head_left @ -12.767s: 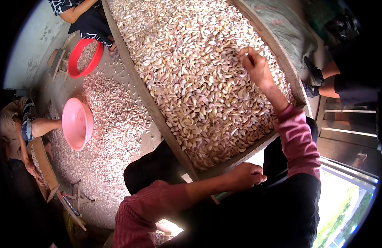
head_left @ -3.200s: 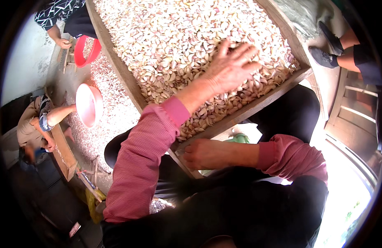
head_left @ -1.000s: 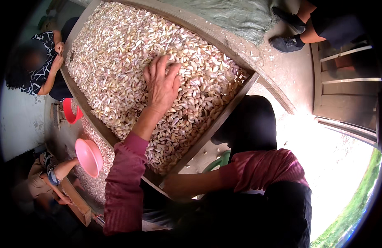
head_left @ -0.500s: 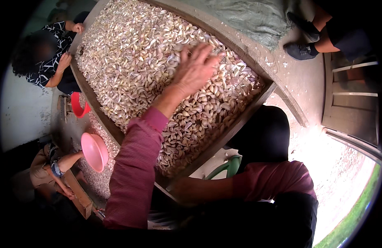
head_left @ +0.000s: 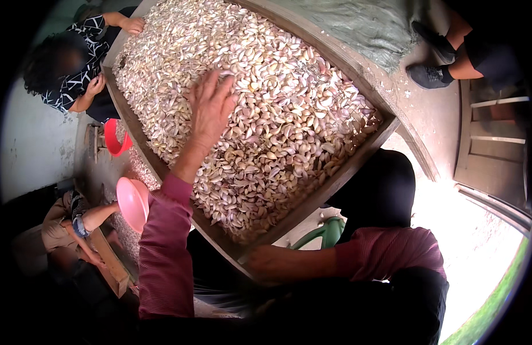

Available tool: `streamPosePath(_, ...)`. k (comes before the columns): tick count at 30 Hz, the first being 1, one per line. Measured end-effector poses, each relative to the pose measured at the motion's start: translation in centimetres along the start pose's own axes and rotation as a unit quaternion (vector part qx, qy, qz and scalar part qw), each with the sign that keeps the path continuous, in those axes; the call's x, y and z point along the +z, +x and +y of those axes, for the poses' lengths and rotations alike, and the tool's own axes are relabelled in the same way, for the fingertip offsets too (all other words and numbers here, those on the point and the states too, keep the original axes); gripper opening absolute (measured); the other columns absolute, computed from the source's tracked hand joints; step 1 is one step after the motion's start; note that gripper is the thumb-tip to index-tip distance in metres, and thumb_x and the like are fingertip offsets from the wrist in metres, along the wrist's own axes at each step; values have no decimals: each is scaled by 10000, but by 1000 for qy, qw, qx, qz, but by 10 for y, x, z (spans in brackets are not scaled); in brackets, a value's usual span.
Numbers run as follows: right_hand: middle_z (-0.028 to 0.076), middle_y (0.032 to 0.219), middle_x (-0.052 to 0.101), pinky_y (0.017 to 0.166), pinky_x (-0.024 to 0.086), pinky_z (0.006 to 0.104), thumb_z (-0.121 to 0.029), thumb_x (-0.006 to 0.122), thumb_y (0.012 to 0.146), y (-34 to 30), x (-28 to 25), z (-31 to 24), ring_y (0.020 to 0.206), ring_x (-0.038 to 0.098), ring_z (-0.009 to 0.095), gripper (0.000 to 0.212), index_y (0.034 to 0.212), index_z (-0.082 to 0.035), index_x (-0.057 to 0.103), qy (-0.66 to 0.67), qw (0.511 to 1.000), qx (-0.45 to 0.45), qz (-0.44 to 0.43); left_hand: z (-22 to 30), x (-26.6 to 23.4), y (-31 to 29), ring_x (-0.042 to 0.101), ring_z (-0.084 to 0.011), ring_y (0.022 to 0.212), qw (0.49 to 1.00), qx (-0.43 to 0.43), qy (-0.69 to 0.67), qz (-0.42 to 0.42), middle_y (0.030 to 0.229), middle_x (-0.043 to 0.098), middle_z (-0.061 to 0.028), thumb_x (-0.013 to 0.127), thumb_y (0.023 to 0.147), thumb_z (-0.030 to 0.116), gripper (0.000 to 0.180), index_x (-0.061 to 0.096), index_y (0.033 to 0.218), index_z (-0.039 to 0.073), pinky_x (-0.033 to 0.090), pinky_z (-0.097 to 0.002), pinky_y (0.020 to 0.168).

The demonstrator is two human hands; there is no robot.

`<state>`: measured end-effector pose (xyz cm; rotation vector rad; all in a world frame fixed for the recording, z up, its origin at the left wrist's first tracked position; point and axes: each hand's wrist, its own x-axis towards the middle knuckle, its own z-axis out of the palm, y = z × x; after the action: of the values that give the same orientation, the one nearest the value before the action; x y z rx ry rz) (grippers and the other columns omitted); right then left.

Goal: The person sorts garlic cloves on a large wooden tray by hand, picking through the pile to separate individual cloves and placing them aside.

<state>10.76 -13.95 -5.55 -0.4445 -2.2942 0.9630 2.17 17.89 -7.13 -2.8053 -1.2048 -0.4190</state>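
Note:
A large wooden tray [head_left: 312,208] full of loose garlic cloves [head_left: 277,109] with pinkish-white skins spreads out before me. Over the middle of the heap lies my left hand [head_left: 213,109], palm down, fingers stretched and touching the cloves; a pale clove shows by the fingertips. My right hand [head_left: 263,261] is at the tray's near corner, in shadow. Its fingers are too dark to make out, so I cannot tell whether they grip the rim.
Across the tray's far left, a person [head_left: 96,86] rests one hand on its rim. Lower left, another person [head_left: 87,221] sits by a wooden box [head_left: 111,267], near a pink basin [head_left: 132,202] and a red basin [head_left: 113,141]. Someone's dark shoes [head_left: 430,76] stand right of the tray.
My left hand has swept left across the garlic, from the right part of the heap toward the middle. My right hand stays at the near corner. The far-left person's hand shifted along the rim.

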Motion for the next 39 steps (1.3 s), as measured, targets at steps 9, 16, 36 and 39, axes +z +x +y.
streamPosePath(9,110,652,635,646,514,403,-159,632,667,4,2,0,695,653,295,121,595,-67,663,34,998,17,41,122,7,-24,519,-219,996,975,129,-154,90,1009,574,-62,666,859,246,148,646,882,102,363,-448,957)
streamPosePath(16,121,614,627,643,518,404,-160,640,644,3,6,1,657,644,307,132,562,-56,640,24,999,8,34,122,12,-30,496,-166,716,963,38,-237,122,726,527,-10,700,837,210,192,568,720,134,403,-319,709)
streamPosePath(36,131,634,623,633,493,412,-149,618,688,-2,8,0,645,626,312,145,596,-44,655,6,999,29,15,109,-4,2,559,-284,886,979,-39,-182,81,905,570,-113,654,856,106,159,659,987,15,474,-380,776)
streamPosePath(39,116,650,621,641,493,398,-140,610,707,2,-1,-4,657,622,293,142,604,-49,647,47,996,36,-63,102,18,32,539,-271,1115,989,-48,-109,91,1182,604,-109,655,883,198,285,664,1138,72,437,-415,993)
